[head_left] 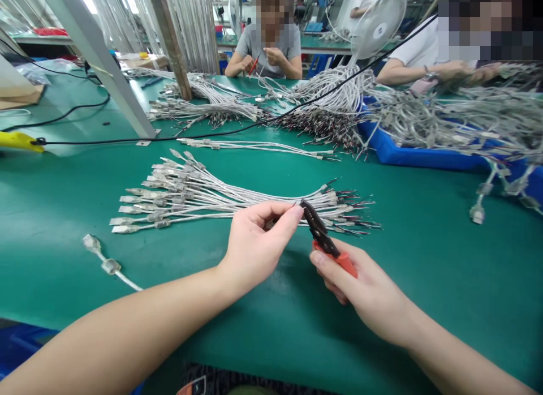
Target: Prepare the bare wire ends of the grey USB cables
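The left hand's (254, 245) fingers pinch a fine wire (294, 204) over the desk (424, 214); the right hand's (367, 279) close around red-handled pliers (320, 235). Wire requires steady, square presentation to the tip.

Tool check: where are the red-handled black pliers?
In the head view, the red-handled black pliers are right of centre in the right hand, their tip beside the left hand, near the closest pile of white cables.

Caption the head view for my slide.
Left hand meets the tip of red-handled pliers in the right hand, beside white cables spread on a green table.
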`<act>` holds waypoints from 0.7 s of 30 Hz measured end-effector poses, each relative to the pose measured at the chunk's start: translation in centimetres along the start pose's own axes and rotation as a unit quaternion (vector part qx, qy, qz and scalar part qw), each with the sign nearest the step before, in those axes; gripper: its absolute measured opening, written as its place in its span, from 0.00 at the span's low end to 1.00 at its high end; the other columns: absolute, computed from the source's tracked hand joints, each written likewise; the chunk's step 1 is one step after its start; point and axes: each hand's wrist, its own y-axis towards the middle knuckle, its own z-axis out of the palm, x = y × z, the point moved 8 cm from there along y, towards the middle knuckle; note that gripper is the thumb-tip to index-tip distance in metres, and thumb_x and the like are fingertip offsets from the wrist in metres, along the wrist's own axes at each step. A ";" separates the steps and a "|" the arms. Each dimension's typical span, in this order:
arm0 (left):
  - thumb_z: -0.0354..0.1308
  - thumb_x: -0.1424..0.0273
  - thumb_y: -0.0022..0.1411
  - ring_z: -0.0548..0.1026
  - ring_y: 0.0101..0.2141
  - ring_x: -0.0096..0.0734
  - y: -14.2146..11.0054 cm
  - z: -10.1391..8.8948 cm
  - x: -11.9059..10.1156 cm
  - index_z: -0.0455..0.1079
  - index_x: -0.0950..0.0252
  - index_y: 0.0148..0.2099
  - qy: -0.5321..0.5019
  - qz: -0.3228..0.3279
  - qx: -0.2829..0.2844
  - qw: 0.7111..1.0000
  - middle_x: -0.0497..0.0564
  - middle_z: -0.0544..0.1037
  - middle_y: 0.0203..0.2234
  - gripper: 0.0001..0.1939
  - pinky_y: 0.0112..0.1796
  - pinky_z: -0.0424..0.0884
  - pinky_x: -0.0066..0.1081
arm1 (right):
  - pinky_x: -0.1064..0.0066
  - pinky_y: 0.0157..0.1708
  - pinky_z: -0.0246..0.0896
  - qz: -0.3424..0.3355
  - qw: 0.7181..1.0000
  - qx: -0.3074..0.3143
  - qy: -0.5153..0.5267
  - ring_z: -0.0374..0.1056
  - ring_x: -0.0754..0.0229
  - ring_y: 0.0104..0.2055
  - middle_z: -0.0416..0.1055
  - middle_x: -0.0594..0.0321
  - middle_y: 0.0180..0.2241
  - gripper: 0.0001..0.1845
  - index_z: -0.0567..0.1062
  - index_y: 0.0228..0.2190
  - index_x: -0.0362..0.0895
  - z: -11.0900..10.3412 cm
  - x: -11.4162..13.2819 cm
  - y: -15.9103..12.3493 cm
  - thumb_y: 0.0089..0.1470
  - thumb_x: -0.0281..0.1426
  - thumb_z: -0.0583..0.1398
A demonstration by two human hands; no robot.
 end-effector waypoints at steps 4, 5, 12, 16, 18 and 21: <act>0.64 0.70 0.57 0.68 0.22 0.17 0.1 0.0 0.1 0.77 0.67 0.30 -0.004 -0.006 0.002 1.000 0.45 0.75 0.19 0.06 0.27 0.68 0.19 | 0.72 0.22 0.48 0.004 1.000 0.010 0.008 0.49 0.65 0.23 0.53 0.70 0.23 0.21 0.65 0.31 0.45 0.1 -0.1 0.1 0.61 0.50 0.55; 0.64 0.70 0.57 0.68 0.22 0.17 0.1 0.0 0.1 0.77 0.67 0.30 -0.004 -0.006 0.002 1.000 0.44 0.74 0.18 0.06 0.27 0.68 0.19 | 0.72 0.23 0.48 0.005 1.000 0.012 0.008 0.50 0.65 0.23 0.54 0.70 0.23 0.21 0.65 0.31 0.45 0.1 -0.1 0.1 0.61 0.50 0.55; 0.64 0.71 0.57 0.67 0.21 0.19 0.1 0.1 0.1 0.77 0.67 0.28 0.001 -0.009 -0.001 1.000 0.44 0.73 0.17 0.06 0.27 0.68 0.20 | 0.71 0.24 0.51 0.009 1.000 0.005 -0.015 0.52 0.64 0.25 0.55 0.69 0.24 0.20 0.65 0.32 0.45 0.1 0.0 -0.1 0.62 0.49 0.55; 0.64 0.70 0.57 0.68 0.22 0.20 0.1 0.0 0.1 0.77 0.66 0.28 0.003 -0.010 -0.003 1.000 0.45 0.74 0.17 0.07 0.27 0.68 0.21 | 0.71 0.23 0.50 0.011 0.999 -0.013 -0.048 0.51 0.64 0.23 0.54 0.70 0.23 0.20 0.65 0.31 0.45 0.0 0.2 0.0 0.62 0.49 0.54; 0.64 0.69 0.57 0.69 0.22 0.21 0.1 0.0 0.1 0.77 0.66 0.28 0.008 -0.011 -0.003 1.000 0.45 0.74 0.18 0.07 0.28 0.68 0.23 | 0.71 0.22 0.49 0.014 0.998 -0.021 -0.060 0.51 0.65 0.22 0.54 0.70 0.22 0.20 0.65 0.31 0.45 -0.1 0.3 0.0 0.62 0.48 0.54; 0.65 0.68 0.56 0.70 0.22 0.23 0.1 0.0 0.0 0.78 0.66 0.28 0.013 -0.011 -0.007 1.000 0.46 0.75 0.18 0.08 0.29 0.69 0.24 | 0.71 0.21 0.48 0.015 0.997 -0.026 -0.067 0.51 0.65 0.21 0.54 0.70 0.21 0.19 0.65 0.31 0.45 -0.1 0.4 0.0 0.62 0.48 0.54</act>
